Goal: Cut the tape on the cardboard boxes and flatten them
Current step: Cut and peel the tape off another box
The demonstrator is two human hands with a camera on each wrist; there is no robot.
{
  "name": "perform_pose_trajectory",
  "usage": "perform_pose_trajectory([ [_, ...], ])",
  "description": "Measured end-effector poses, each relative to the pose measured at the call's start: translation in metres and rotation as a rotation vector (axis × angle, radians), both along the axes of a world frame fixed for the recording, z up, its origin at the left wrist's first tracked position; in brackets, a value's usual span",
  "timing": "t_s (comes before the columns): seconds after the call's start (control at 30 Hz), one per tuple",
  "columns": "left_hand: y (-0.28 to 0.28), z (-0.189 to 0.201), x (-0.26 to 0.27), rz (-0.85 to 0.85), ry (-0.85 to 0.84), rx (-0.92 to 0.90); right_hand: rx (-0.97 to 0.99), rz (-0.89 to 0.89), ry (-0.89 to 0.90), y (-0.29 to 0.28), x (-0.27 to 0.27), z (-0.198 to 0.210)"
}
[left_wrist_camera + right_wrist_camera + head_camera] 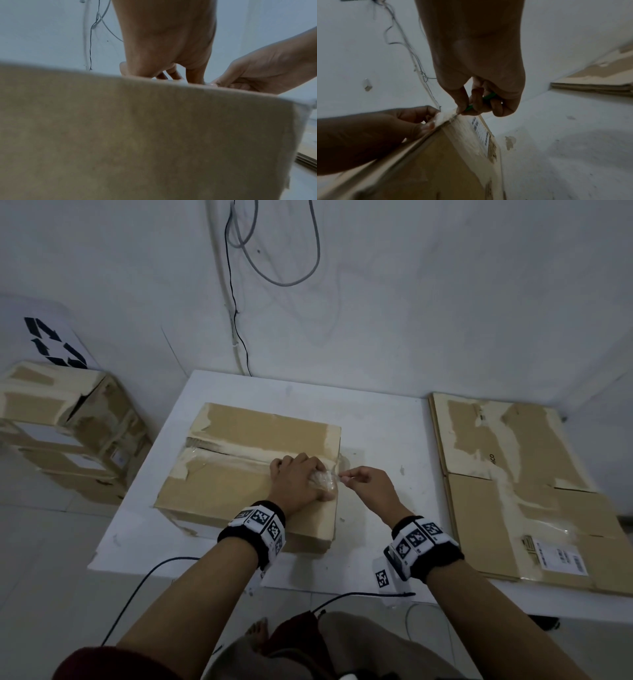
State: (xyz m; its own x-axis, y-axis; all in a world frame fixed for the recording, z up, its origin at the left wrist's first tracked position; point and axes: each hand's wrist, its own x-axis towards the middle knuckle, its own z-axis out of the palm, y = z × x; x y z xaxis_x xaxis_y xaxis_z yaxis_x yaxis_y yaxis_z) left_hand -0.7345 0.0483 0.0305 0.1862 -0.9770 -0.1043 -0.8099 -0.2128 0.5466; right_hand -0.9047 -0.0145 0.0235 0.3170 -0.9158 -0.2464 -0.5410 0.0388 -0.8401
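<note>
Head view: worktop (376, 422) carries sealed cardboard box (239, 491) at centre; flattened boxes (513, 491) at 3 o'clock, uncut stack (68, 422) at 9 o'clock. Step in hand, by look of it: freeing tape (323, 479) at box's 3 o'clock edge. Your left hand (299, 479) bunches crumpled tape in its grip; right hand (368, 486) pinches green-handled cutter (488, 98) at same strip. Next: sever strip, keep blade off left fingers (426, 126), then open flaps.
</note>
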Motion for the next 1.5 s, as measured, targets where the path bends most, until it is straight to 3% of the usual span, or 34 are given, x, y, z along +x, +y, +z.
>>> perform_pose_trajectory([
  [0.23, -0.003, 0.003, 0.001, -0.054, -0.044, 0.064, 0.077, -0.007, -0.069, 0.005, -0.011, 0.005],
  [0.37, -0.007, 0.011, 0.001, -0.123, -0.120, 0.193, 0.165, 0.096, -0.090, 0.012, -0.020, 0.005],
  [0.5, -0.011, 0.015, -0.005, -0.165, -0.208, 0.326, 0.014, 0.110, -0.127, 0.020, -0.036, -0.008],
  [0.6, -0.014, 0.013, -0.002, -0.157, -0.152, 0.352, 0.001, 0.056, -0.153, 0.027, -0.045, -0.017],
  [0.8, -0.021, 0.014, 0.007, -0.112, 0.038, 0.398, -0.079, 0.117, -0.134, 0.039, -0.042, -0.009],
  [1.3, -0.019, 0.019, 0.007, -0.108, 0.077, 0.413, -0.192, 0.162, 0.018, 0.044, -0.037, -0.002],
  [1.5, -0.021, 0.021, 0.009, -0.100, 0.111, 0.434, -0.201, 0.154, 0.000, 0.046, -0.037, -0.005],
])
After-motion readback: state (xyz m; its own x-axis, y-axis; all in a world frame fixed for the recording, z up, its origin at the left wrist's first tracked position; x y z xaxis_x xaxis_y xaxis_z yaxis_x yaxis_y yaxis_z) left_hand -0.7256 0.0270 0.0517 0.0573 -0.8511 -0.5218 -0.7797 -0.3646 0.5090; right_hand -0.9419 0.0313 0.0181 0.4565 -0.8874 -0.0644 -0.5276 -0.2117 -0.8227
